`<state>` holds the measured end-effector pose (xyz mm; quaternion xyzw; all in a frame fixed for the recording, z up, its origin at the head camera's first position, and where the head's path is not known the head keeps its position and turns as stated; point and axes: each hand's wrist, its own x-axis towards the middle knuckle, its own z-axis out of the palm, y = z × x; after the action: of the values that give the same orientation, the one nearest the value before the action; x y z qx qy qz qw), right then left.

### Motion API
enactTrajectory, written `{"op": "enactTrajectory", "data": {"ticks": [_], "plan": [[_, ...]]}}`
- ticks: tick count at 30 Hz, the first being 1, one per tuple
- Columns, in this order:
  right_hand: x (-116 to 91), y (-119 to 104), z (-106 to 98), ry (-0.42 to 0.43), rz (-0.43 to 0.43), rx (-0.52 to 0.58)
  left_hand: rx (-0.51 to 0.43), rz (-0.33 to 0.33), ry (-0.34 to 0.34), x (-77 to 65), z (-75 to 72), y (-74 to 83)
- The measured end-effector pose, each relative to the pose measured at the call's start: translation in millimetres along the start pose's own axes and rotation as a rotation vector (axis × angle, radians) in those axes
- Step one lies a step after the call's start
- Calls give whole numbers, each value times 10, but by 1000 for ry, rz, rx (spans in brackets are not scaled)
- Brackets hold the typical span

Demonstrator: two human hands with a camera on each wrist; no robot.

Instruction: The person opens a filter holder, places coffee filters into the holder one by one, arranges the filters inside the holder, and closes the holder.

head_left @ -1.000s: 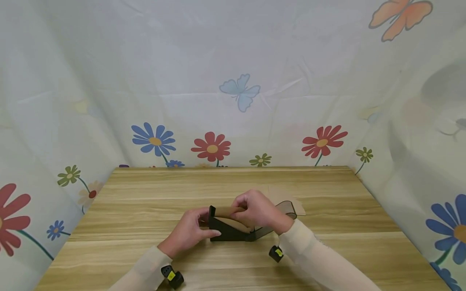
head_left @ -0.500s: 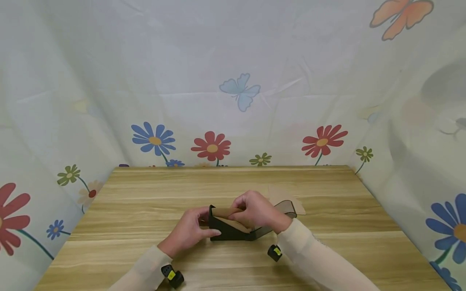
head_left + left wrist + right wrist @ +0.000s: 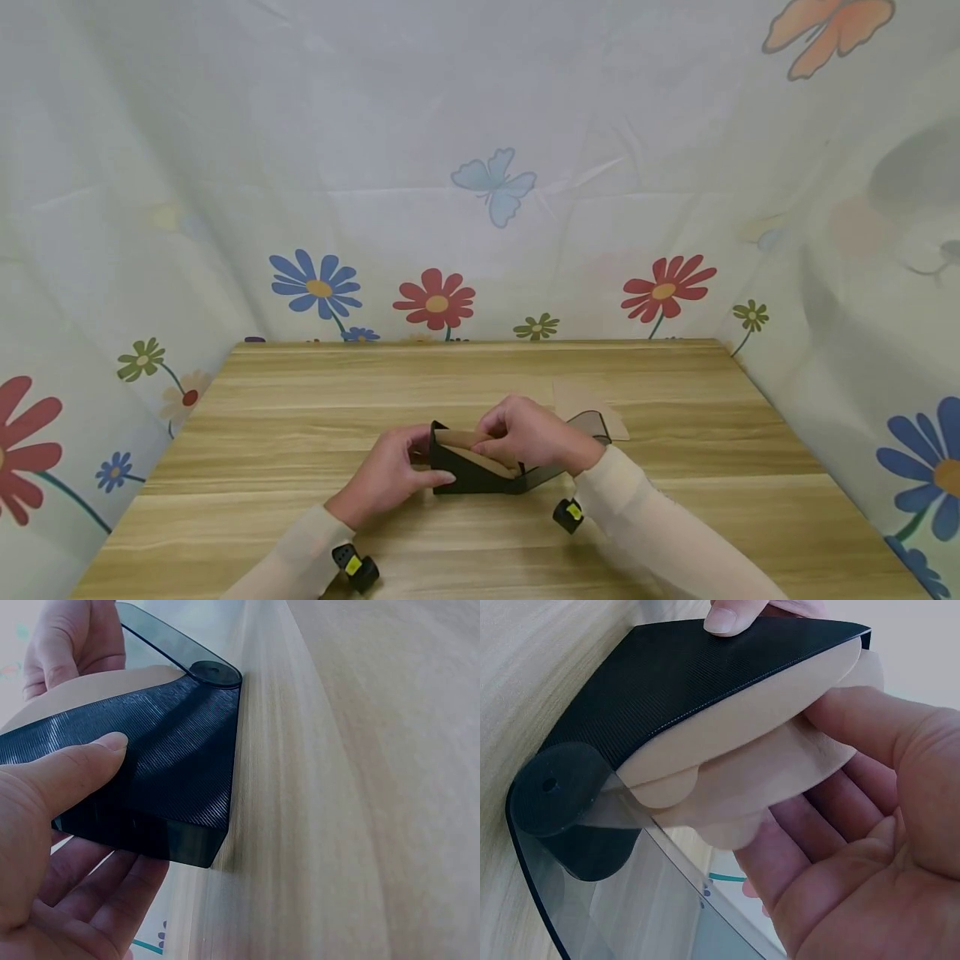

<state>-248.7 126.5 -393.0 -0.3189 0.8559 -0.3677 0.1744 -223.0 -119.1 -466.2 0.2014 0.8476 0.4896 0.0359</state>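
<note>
My left hand [image 3: 386, 475] grips the closed end of a black, ribbed, wedge-shaped coffee filter holder [image 3: 472, 478], thumb on the near side and fingers behind it. The holder's smoky see-through lid [image 3: 588, 427] hangs swung open to the right. Tan paper coffee filters [image 3: 727, 727] with rounded tabs fan out of its opening. With thumb and fingers, my right hand [image 3: 528, 433] pinches the filters at the opening. In the right wrist view, its thumb presses inside the fanned papers [image 3: 765, 765], and the other fingers lie behind them.
Behind the lid, a loose tan paper piece [image 3: 581, 402] lies flat on the wooden table [image 3: 337, 375]. A flower-printed cloth [image 3: 360, 167] hangs around the table's back and sides. Small black devices with yellow marks [image 3: 352, 567] sit at both wrists.
My right fingers have shifted only slightly among the papers. The left hand keeps its grip, and the holder stays in nearly the same place.
</note>
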Motion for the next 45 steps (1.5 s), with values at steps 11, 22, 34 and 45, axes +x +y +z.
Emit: {"op": "enactTrajectory", "data": {"ticks": [11,22,34,45], "plan": [[26,1,-26,-119,-48,-77,10,-10,-13,-2,-3,-3],[56,-11,-62,-227,-57,-104,14,3,-9,13,-7,-14],[43,-39,-39,-267,58,3,4,1,-7,6,-4,-11],[13,-115,-112,-260,53,-25,-19,3,-12,12,-11,-11]]}}
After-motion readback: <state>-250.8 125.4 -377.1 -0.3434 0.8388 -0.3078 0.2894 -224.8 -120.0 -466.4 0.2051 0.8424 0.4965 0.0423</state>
